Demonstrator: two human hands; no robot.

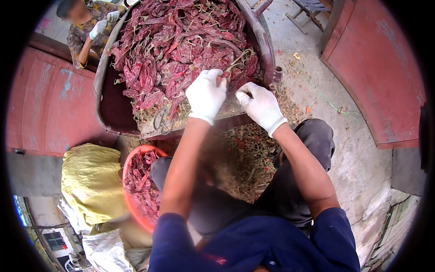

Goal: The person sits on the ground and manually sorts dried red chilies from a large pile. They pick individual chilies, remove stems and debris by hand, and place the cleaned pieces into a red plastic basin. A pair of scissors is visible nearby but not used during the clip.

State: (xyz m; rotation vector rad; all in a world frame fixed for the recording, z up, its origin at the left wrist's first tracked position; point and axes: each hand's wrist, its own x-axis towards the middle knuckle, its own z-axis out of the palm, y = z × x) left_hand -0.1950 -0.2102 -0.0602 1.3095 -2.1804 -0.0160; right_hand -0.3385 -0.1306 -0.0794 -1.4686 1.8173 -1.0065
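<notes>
Dried red chili peppers fill a metal cart in front of me. My left hand, in a white glove, is closed on a dried chili at the near edge of the heap. A pale stem shows just beyond its fingertips. My right hand, also gloved, is to the right and apart from the left. Its fingers are pinched together, and whatever they hold is hidden. A pair of scissors lies on the cart's near edge, left of my left hand.
An orange-red basin of dried chilies stands by my left leg, beside a yellow woven sack. Stems and scraps litter the ground beneath the cart. Red metal doors stand on both sides. Another person with gloved hands is at the cart's far left.
</notes>
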